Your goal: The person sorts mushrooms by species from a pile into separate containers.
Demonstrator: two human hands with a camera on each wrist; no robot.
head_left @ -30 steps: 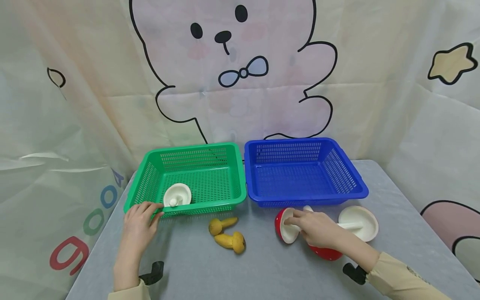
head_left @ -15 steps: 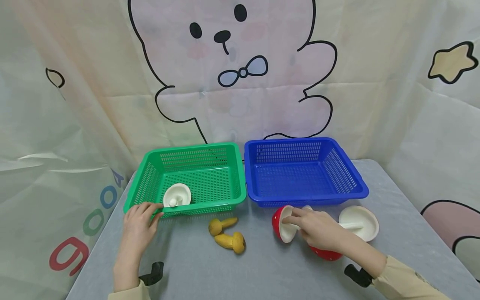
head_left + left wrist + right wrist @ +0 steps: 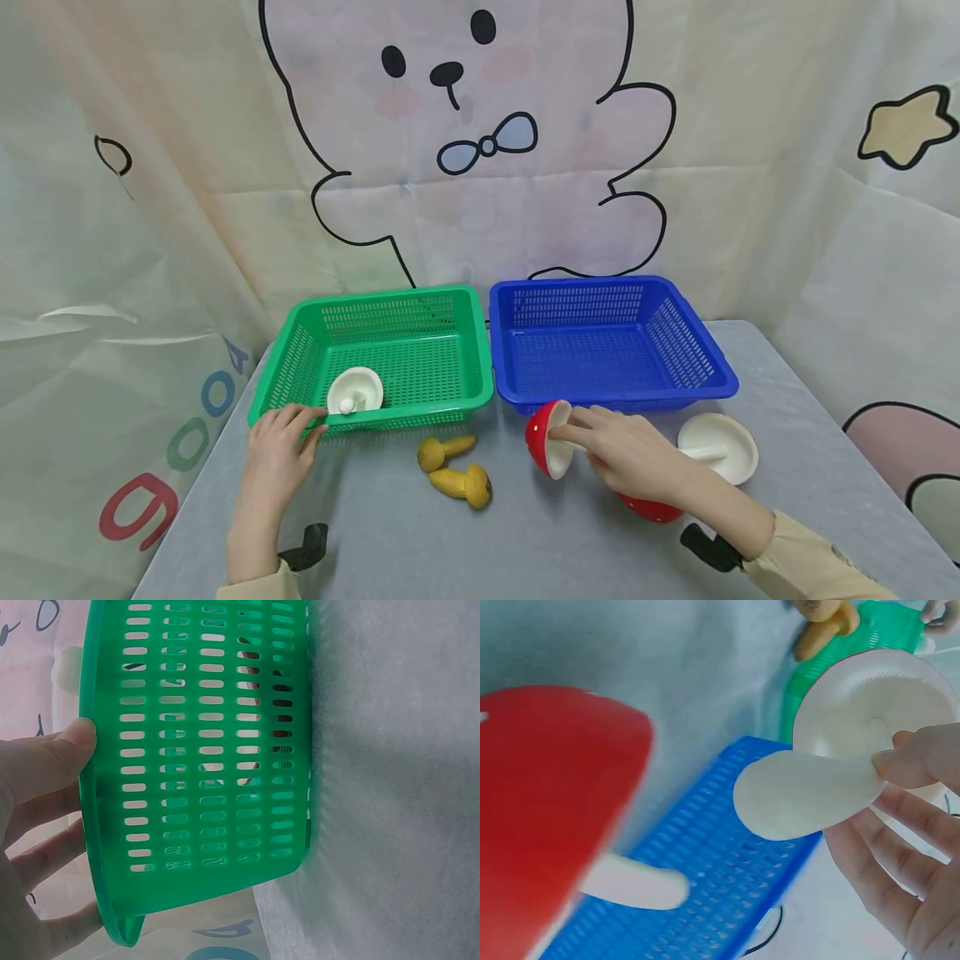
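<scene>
My left hand (image 3: 277,450) grips the near rim of the green basket (image 3: 420,414); in the left wrist view the thumb lies outside the rim, the fingers over it. Inside that basket a toy mushroom (image 3: 358,383) shows its pale underside. My right hand (image 3: 633,454) pinches the white stem (image 3: 802,793) of a red-capped toy mushroom (image 3: 538,437), its cap pointing left, just in front of the blue basket (image 3: 615,402). Under my right forearm lies another red toy mushroom (image 3: 654,508), partly hidden. Beside it a further mushroom (image 3: 720,442) lies with its pale underside up.
Two yellow toy mushrooms (image 3: 462,484) lie on the grey table (image 3: 405,550) in front of the green basket. Both baskets stand side by side near the back edge, before a printed curtain (image 3: 465,208).
My right hand has lifted the red-capped mushroom slightly and carried it left. My left hand has stayed on the green basket's rim.
</scene>
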